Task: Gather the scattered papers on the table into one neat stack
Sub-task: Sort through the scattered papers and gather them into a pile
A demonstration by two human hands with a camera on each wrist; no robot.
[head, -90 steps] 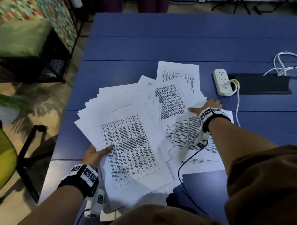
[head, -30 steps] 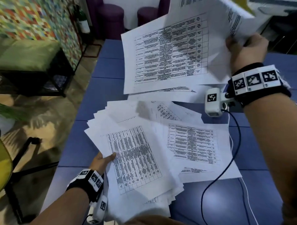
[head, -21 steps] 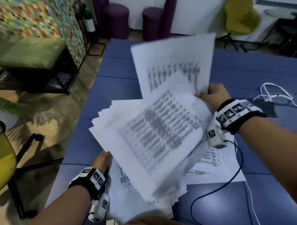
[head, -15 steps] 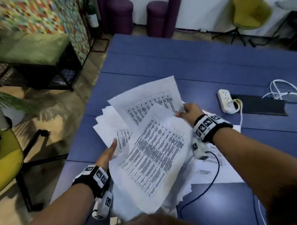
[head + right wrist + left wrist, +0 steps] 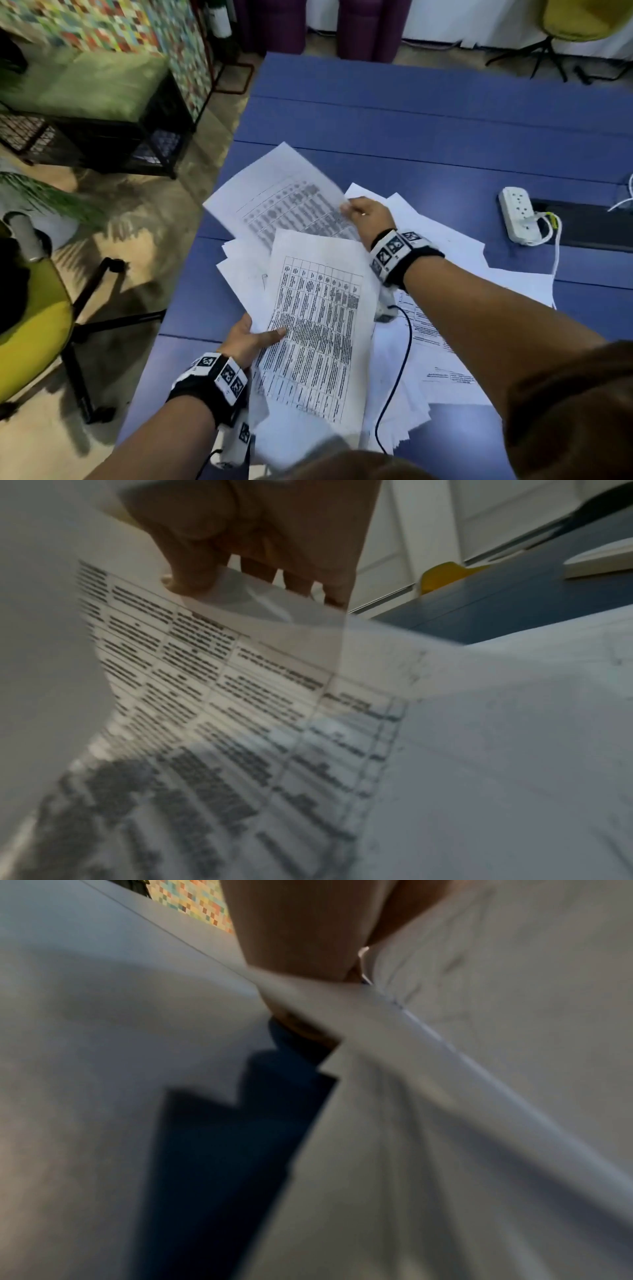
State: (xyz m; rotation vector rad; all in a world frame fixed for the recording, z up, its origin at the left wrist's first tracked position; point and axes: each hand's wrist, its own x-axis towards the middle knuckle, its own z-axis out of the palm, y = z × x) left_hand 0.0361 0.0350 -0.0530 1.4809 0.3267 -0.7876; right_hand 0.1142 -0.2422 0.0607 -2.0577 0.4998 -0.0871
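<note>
White printed papers lie in a loose pile (image 5: 404, 394) on the blue table (image 5: 411, 113). My left hand (image 5: 255, 339) grips the pile's left edge, thumb on the top sheet with a printed table (image 5: 318, 339). My right hand (image 5: 364, 214) pinches the corner of another printed sheet (image 5: 287, 202), which lies slanted over the pile's far left. In the right wrist view the fingers (image 5: 192, 569) pinch that sheet (image 5: 240, 696). The left wrist view is blurred: a thumb (image 5: 291, 934) on white paper (image 5: 479, 1123). More sheets (image 5: 479, 274) spread out under my right forearm.
A white power strip (image 5: 519, 214) with a plugged-in cable lies at the right, next to a black slot (image 5: 589, 224) in the table. A yellow chair (image 5: 27, 329) and a green bench (image 5: 85, 89) stand off the table's left edge.
My right hand lifted sheets high off the table, then brought them down and left onto the pile. The left hand kept hold of the pile's left edge throughout.
</note>
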